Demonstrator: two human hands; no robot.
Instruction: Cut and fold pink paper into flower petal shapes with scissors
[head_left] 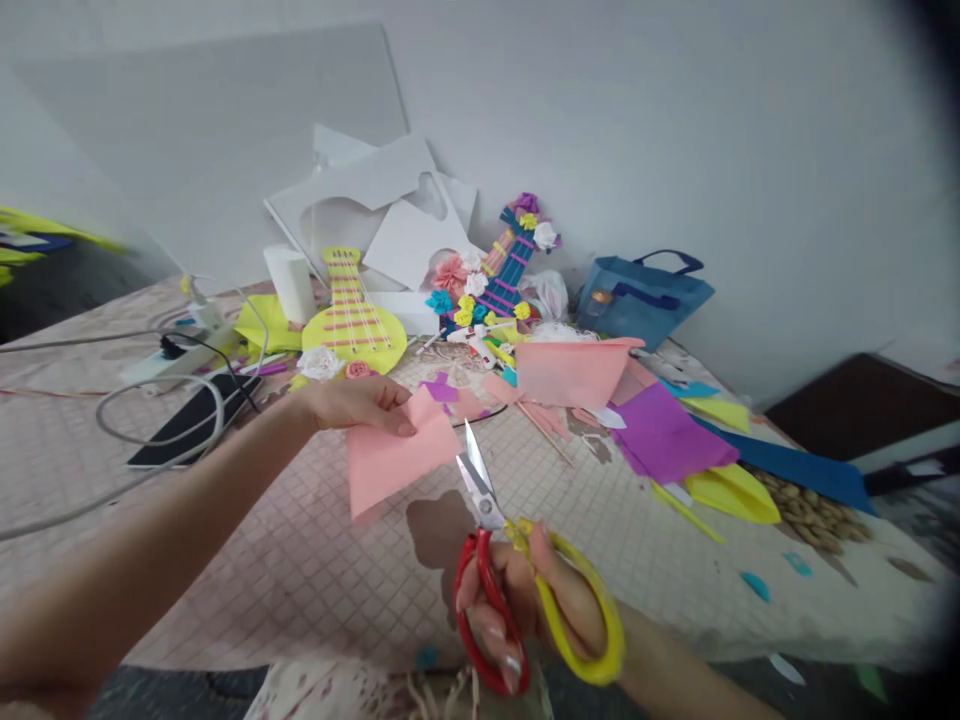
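Sheet left of scissors, bag behind, peanuts right

Sheet of salmon-pink paper, thin, roughly four-sided. Hangs tilted over the surface, left of centre, pinched near its top edge. Scissors with silver blades, one red handle loop, one yellow. Spread open, angled away and slightly left. Comes very near the paper's right edge at one tip; unclear whether touching.

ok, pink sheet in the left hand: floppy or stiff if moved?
Probably light: the left hand pinches the pink sheet near one edge. Likely bends easily: it looks thin. Perhaps not limp: its free part spreads out past that hand.
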